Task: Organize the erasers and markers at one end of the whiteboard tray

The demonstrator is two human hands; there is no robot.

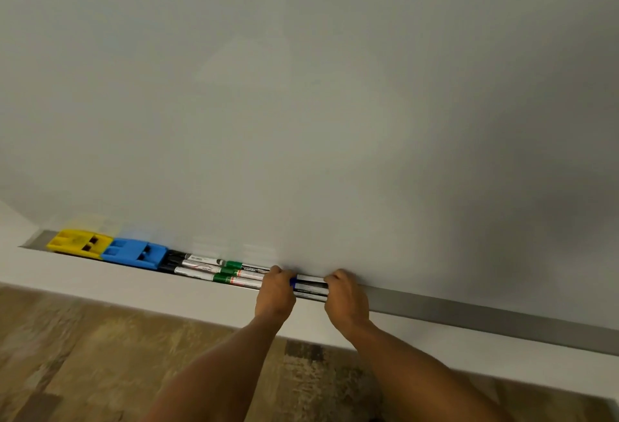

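A blank whiteboard [301, 87] fills most of the view, dimmer toward 3 o'clock. Along its lower edge a grey tray [485, 318] is seen running from 9 o'clock down toward 4 o'clock, set in a white ledge [134, 282]. Below that, a brown patterned floor [83, 354] is visible, blurred.

At the 9 o'clock end of the tray a yellow eraser [78, 243] is placed, and a blue eraser [135, 253] is set touching it on its 3 o'clock side. Both lie lengthwise along the tray. Next come black-capped markers [197, 266], then green-capped markers [239, 274], laid side by side in rows, their long axes along the tray and caps toward 9 o'clock.

A further bundle of markers [310, 287], one blue-capped, is gripped at both ends: the left hand [275, 291] is curled over its 9 o'clock end, the right hand [346, 297] over its 3 o'clock end. How many are in the bundle cannot be told.
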